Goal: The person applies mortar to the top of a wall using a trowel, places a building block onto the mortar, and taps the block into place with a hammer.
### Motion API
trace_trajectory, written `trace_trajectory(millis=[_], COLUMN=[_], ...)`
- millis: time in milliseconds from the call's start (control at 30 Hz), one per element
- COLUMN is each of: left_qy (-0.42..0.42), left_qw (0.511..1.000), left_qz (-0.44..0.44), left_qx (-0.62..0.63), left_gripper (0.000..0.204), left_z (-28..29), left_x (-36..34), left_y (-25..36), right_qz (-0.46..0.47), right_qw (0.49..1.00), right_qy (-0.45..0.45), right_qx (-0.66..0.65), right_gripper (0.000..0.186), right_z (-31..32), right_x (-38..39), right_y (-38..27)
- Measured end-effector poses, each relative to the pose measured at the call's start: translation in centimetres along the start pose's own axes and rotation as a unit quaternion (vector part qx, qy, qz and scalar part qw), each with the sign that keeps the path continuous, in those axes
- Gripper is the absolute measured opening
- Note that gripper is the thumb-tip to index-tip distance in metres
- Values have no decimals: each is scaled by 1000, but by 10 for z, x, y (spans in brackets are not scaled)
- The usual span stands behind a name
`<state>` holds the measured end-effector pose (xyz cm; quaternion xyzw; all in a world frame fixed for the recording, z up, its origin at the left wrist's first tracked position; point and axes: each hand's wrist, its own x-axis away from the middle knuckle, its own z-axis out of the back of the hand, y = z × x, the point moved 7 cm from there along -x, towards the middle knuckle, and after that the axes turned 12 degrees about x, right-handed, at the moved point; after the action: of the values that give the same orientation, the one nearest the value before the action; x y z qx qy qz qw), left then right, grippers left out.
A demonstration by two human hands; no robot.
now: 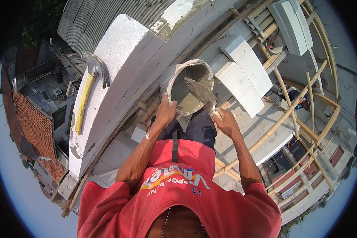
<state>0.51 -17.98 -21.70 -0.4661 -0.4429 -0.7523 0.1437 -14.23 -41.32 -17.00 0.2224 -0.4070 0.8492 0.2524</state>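
Observation:
In front of my body, a mortar-crusted bucket is tilted so that its mouth faces me. Grey wet mortar lies inside along the lower side. My left hand is closed on the bucket's near left rim. A trowel coated in mortar reaches into the bucket mouth, its handle gripped in my right hand at the near right side. To the left, a claw hammer with a yellow handle rests on top of the white block wall, away from both hands.
White lightweight blocks are stacked right of the bucket, with more blocks farther off. Bamboo scaffold poles cross the right side. Another person is partly visible beyond them. Past the wall at left, tiled roofs lie far below.

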Motion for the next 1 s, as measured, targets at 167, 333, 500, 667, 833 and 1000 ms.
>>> trace_trajectory(millis=[167,333,500,667,833,1000], left_qy=[-47,-39,-54,-69,-79,-101], left_qw=[980,958,990,993,977,974], left_qz=[-126,-204,-121,-36,-3,12], left_qx=[-149,-199,-54,86,199,202], left_gripper=[93,97,91,53,33,27], left_z=[-46,-51,-44,-70,-92,-89], left_x=[24,14,-20,-36,-71,-79], left_y=[90,131,134,149,152,154], right_qz=[-111,-55,-44,-65,-44,62], right_qw=[984,993,969,948,893,855], right_qy=[-5,-109,-134,-123,-161,-91], right_qx=[139,4,-201,-285,-418,-507], right_gripper=[46,46,52,47,37,32], right_z=[2,16,33,47,89,165], right_x=[-57,-82,-72,-78,-103,-165], right_y=[23,21,57,87,62,37])
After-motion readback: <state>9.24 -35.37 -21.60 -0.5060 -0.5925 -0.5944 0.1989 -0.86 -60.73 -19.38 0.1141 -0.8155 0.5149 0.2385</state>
